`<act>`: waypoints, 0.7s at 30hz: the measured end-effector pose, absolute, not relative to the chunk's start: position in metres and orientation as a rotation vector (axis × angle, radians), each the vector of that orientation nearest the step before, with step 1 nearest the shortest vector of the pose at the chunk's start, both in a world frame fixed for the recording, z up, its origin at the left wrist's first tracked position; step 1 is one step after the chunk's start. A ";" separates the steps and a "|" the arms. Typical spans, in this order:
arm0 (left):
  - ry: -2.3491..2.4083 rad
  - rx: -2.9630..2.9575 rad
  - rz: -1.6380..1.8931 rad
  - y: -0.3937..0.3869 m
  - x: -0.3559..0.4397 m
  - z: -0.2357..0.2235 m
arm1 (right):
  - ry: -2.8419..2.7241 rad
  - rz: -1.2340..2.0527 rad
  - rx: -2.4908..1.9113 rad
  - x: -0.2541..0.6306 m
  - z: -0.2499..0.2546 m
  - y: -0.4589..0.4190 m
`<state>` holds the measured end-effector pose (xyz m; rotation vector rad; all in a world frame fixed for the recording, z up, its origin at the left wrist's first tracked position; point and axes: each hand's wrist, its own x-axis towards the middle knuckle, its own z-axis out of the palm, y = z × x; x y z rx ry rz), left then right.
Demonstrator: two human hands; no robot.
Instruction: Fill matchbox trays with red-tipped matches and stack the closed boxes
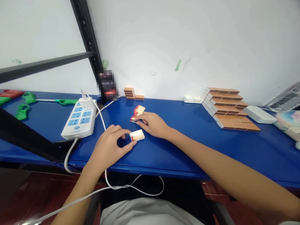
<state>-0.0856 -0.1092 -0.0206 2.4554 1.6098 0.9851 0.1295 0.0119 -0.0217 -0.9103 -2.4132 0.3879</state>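
the left hand (110,143) has its thumb and index finger set apart by the width of a small white tray (135,134), pinching its left end on the blue tabletop (171,154). red-tipped matches (138,138) lie along the near side of the tray. the right hand (153,124) is just beyond, its thumb and fingertips drawn close together at the near edge of a loose match pile (139,110); the gap between them is narrow, and i cannot tell whether a match is pinched there. the pile lies on the tabletop behind the tray, the two apart. a short stack of small boxes (129,93) stands farther back, near the wall, and a power strip (81,117) lies left of the left hand.
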 end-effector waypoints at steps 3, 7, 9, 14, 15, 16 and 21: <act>1.610 2.452 0.991 -0.109 -0.086 -0.021 | -2.386 0.436 -0.935 0.129 -0.023 0.013; 1.602 2.457 1.001 -0.108 -0.086 -0.020 | -2.363 0.469 -0.918 0.130 -0.024 0.015; 1.600 2.455 1.005 -0.108 -0.085 -0.020 | -2.355 0.460 -0.925 0.131 -0.024 0.015; 1.595 2.444 1.008 -0.110 -0.085 -0.020 | -2.374 0.387 -1.015 0.134 -0.019 0.007; 1.593 2.443 1.011 -0.110 -0.086 -0.020 | -2.380 0.364 -1.029 0.135 -0.017 0.004; 1.592 2.443 1.013 -0.110 -0.086 -0.020 | -2.391 0.346 -1.043 0.136 -0.016 0.001; 1.604 2.449 1.004 -0.110 -0.086 -0.020 | -2.470 0.321 -1.088 0.143 -0.014 -0.008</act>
